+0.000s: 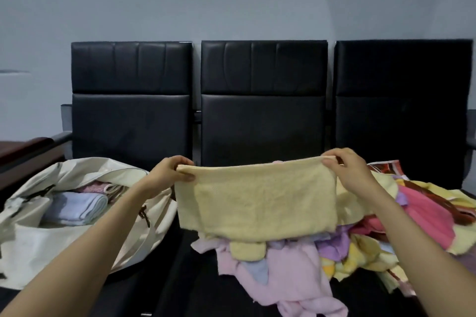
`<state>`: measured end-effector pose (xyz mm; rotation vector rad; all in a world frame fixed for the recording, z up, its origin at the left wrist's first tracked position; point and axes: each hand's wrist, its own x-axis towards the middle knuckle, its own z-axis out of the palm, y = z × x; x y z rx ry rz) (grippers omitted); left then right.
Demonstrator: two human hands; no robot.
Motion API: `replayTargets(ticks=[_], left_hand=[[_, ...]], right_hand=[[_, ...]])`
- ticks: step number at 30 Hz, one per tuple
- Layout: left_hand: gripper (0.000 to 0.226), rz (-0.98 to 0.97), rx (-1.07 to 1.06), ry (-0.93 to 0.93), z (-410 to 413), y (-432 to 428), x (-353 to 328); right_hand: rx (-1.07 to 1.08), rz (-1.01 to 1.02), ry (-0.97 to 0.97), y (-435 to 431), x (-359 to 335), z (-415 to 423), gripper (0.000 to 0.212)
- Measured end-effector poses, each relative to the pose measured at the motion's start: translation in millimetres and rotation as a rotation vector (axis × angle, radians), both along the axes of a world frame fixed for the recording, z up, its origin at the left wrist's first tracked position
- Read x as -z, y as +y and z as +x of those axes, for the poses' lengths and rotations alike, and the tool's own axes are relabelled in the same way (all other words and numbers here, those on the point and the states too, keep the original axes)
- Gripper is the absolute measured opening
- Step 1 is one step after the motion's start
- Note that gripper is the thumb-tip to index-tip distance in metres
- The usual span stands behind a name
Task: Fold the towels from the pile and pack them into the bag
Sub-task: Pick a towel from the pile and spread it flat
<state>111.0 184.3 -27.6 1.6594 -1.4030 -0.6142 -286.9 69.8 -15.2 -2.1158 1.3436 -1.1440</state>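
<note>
— Where was the yellow towel (257,201)?
— Above the pile (296,270) at 5 o'clock, hanging flat, its long axis running 9 to 3.
— The fingers?
— The left hand (170,172) pinched the top 9 o'clock corner, the right hand (347,172) the 3 o'clock one.
— The bag (46,244)?
— Open at 8 o'clock, with a folded towel (77,206) inside. Black chairs (262,103) stood at 12.

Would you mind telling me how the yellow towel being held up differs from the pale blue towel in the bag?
The yellow towel hangs in the air, pinched at its top corners by the left hand and right hand; the pale blue towel lies untouched inside the white bag. The yellow towel is spread as a broad panel; the pale blue towel is folded into a compact bundle. Both look like soft terry cloth.
</note>
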Motion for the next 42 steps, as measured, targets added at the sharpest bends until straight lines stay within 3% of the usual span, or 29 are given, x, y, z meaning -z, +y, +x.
replayTargets(ticks=[5,7,9,13,16,19,23,27,33,37,42], left_hand=[[0.011,-0.055,-0.167,-0.572,-18,20,-37],[0.013,-0.037,-0.185,-0.657,-25,30,-45],[0.012,-0.065,-0.184,-0.592,-32,41,-55],[0.011,-0.138,-0.096,-0.220,-38,62,-81],[0.018,-0.115,0.047,0.077,-37,69,-88],[0.026,-0.048,-0.036,0.286,-35,56,-68],[0.022,-0.127,-0.315,0.076,-53,38,-10],[0.024,-0.194,-0.357,-0.024,-66,39,33],[0.027,-0.009,-0.388,-0.016,-42,31,49],[0.039,0.160,-0.367,-0.095,-41,24,65],[0.035,0.170,-0.254,0.230,-90,6,57]], right_hand=[[0.001,-0.164,0.029,37,-38,-5,0.012],[-0.002,-0.198,0.059,49,-43,-7,0.014],[0.029,-0.281,0.009,60,-50,-10,0.017],[0.116,-0.453,-0.143,76,-66,-16,0.018],[0.123,-0.447,-0.183,73,-64,-17,0.018],[0.130,-0.351,-0.195,58,-40,-12,0.014],[0.139,-0.194,-0.115,41,10,1,0.014],[0.136,-0.104,-0.135,36,42,10,0.013],[0.117,0.065,-0.022,23,66,15,0.016],[0.200,0.028,0.237,20,98,28,0.023],[0.020,-0.257,0.612,42,144,45,0.010]])
